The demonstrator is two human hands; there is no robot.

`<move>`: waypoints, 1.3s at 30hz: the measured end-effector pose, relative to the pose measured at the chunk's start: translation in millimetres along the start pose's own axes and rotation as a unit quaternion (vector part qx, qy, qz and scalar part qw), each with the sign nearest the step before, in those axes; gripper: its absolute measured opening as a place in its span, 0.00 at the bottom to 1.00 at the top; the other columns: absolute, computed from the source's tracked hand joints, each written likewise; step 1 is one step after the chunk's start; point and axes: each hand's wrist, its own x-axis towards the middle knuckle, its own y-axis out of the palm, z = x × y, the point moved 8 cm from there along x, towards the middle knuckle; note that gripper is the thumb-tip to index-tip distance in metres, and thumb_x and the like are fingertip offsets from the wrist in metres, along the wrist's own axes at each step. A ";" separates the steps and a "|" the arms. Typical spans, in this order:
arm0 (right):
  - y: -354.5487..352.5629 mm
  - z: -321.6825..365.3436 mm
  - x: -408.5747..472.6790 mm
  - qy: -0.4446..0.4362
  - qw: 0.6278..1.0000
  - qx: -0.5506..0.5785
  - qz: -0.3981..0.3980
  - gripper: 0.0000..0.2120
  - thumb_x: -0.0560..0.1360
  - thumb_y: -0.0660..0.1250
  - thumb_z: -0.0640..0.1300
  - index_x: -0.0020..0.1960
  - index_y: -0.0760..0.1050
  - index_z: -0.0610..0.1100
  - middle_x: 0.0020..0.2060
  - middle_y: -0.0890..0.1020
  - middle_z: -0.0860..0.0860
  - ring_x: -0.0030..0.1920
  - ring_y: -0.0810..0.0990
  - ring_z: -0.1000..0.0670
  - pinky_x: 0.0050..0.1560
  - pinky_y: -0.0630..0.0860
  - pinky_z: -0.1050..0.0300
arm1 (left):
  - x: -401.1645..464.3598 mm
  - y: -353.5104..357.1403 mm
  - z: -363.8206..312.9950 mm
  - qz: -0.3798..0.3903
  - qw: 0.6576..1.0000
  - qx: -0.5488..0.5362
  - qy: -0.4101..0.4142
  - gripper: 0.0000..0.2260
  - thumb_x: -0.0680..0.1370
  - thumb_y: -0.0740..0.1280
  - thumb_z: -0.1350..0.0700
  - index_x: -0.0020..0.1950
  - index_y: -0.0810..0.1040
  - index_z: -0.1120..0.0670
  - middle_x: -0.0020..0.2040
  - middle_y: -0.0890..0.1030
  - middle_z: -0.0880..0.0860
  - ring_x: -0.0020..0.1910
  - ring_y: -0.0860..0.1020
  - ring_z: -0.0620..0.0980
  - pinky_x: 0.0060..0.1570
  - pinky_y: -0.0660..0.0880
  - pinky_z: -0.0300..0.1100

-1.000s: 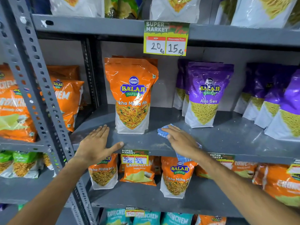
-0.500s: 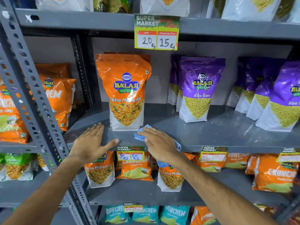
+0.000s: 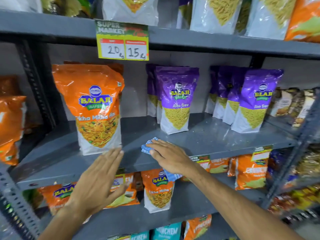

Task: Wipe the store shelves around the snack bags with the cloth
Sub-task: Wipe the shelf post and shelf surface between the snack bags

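Two hands: both reach in at the grey middle shelf [image 3: 216,139], well apart from each other.
Right hand [image 3: 170,157]: lies flat, palm down, pressing the cloth onto the shelf near its front edge.
Cloth [image 3: 147,148]: blue checked; one corner pokes out past the fingertips, another end hangs below the shelf lip under the wrist.
Left hand [image 3: 98,182]: open wide, fingers straight and together, holding nothing; its fingertips sit just at the foot of the orange bag, whether touching I cannot tell.
Orange bag [image 3: 95,108]: stands upright on the left of the shelf, just left of the cloth, with a second one behind it.
Purple bag [image 3: 175,99]: upright behind the cloth, more of its kind lined up behind it.
Purple row [image 3: 254,101]: another file of them further right, near the upright post.
Bare strip: the shelf between the orange bag and purple bag is open; the cloth sits in front of it.
Price tag [image 3: 122,40]: hangs from the shelf above, marked 20 and 15.
Lower shelf: small orange bags [image 3: 158,191] stand below, partly hidden by both forearms.
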 end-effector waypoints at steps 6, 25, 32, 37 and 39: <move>-14.8 -47.6 -8.0 0.054 0.998 -0.023 -0.009 0.21 0.86 0.53 0.49 0.79 0.65 0.51 0.79 0.66 0.52 0.81 0.59 0.52 0.81 0.56 0.50 | 79.6 31.7 -49.1 0.099 0.995 -0.023 -0.013 0.50 0.78 0.44 0.22 0.85 0.54 0.59 0.86 0.53 0.56 0.85 0.55 0.54 0.83 0.42 0.43; -105.5 -311.9 13.8 0.177 0.977 0.067 -0.099 0.20 0.84 0.53 0.46 0.75 0.68 0.53 0.62 0.82 0.40 0.63 0.79 0.36 0.61 0.75 0.44 | 156.7 90.5 -95.0 0.226 0.961 -0.042 -0.155 0.67 0.60 0.43 0.10 0.86 0.39 0.55 0.86 0.39 0.50 0.85 0.39 0.45 0.81 0.37 0.40; -88.8 -331.5 112.5 0.121 0.992 -0.021 0.031 0.17 0.86 0.53 0.39 0.71 0.73 0.43 0.67 0.78 0.42 0.64 0.78 0.39 0.52 0.72 0.55 | 155.1 92.6 -90.4 0.226 0.959 -0.038 -0.169 0.63 0.63 0.46 0.11 0.86 0.39 0.50 0.85 0.38 0.45 0.83 0.37 0.40 0.81 0.36 0.38; -69.6 -320.2 140.9 0.070 0.995 -0.013 0.066 0.18 0.86 0.52 0.50 0.73 0.71 0.54 0.74 0.73 0.47 0.71 0.74 0.41 0.69 0.70 0.49 | 155.0 93.7 -89.9 0.241 0.955 -0.040 -0.170 0.63 0.62 0.47 0.11 0.86 0.38 0.49 0.85 0.37 0.44 0.83 0.38 0.40 0.81 0.36 0.38; -49.4 -342.7 153.4 0.046 0.997 0.001 0.067 0.22 0.81 0.48 0.67 0.69 0.72 0.65 0.74 0.74 0.50 0.72 0.74 0.43 0.73 0.68 0.46 | 154.8 94.0 -90.9 0.242 0.954 -0.043 -0.172 0.63 0.62 0.47 0.11 0.86 0.39 0.49 0.85 0.39 0.45 0.84 0.39 0.42 0.83 0.40 0.42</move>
